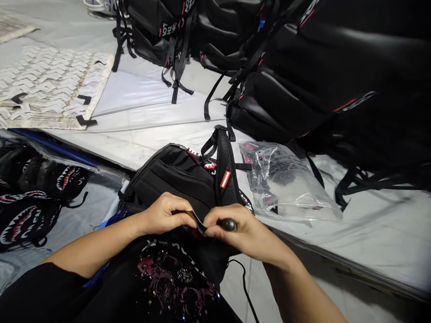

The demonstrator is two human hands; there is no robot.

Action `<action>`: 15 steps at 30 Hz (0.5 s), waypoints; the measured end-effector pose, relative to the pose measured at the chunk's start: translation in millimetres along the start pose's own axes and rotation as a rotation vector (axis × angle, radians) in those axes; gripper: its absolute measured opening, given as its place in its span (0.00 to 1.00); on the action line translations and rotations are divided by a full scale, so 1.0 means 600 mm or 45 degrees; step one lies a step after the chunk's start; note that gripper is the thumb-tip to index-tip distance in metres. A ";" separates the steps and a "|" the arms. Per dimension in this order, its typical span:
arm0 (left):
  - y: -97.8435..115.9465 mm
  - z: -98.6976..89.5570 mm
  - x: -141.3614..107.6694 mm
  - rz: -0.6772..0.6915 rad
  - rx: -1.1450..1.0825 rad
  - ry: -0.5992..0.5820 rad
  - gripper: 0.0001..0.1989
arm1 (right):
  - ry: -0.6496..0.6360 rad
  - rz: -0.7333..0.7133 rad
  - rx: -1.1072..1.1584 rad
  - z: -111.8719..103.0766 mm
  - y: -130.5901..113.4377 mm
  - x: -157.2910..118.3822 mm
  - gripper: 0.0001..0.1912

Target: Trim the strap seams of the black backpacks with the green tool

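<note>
A black backpack [182, 172] lies on the table's near edge and over my lap, its padded back and one shoulder strap [225, 166] with a red label facing up. My left hand [166, 214] pinches a narrow dark strip [199, 223] between thumb and fingers. Opposite it, my right hand [237, 226] grips the same strip, which bends between the two hands. Out of my right fist pokes the rounded end of a dark tool handle [229, 224]; its working end is hidden. Whether the strip is part of the backpack, I cannot tell.
Large black backpacks [269, 89] with dangling straps stand along the back and right. A clear plastic bag [286, 184] lies right of my work. At left is a board [43, 85] of white and black angled pieces; shark-print bags [37, 202] lie below.
</note>
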State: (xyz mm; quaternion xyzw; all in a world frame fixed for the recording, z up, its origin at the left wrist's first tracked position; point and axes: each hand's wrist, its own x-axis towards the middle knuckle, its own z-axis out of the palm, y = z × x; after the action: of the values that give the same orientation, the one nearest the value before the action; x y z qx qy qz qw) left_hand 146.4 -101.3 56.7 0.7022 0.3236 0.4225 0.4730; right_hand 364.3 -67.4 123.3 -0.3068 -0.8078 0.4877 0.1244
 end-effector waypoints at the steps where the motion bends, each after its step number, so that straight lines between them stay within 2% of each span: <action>1: -0.001 0.001 0.000 0.000 0.055 0.014 0.14 | 0.017 0.005 -0.065 0.001 0.000 -0.001 0.06; 4: -0.009 0.003 0.002 0.102 0.324 0.160 0.18 | 0.210 -0.044 -0.348 0.010 0.009 0.000 0.08; 6: -0.012 0.004 0.003 0.202 0.482 0.206 0.19 | 0.291 -0.123 -0.492 0.017 0.017 0.003 0.08; 9: -0.013 0.004 0.004 0.359 0.660 0.273 0.16 | 0.444 -0.192 -0.752 0.029 0.021 0.009 0.08; 12: -0.011 0.003 0.000 0.457 0.809 0.431 0.11 | 0.610 -0.221 -0.979 0.034 0.020 0.015 0.09; 15: -0.013 -0.007 -0.004 0.501 0.796 0.584 0.04 | 0.737 -0.250 -1.061 0.022 0.025 0.021 0.10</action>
State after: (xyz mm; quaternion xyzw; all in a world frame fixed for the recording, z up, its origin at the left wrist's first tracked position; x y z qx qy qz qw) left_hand 141.2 -99.1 49.2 0.7479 0.3929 0.5312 0.0639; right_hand 353.2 -64.0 102.4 -0.3754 -0.8910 0.0057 0.2554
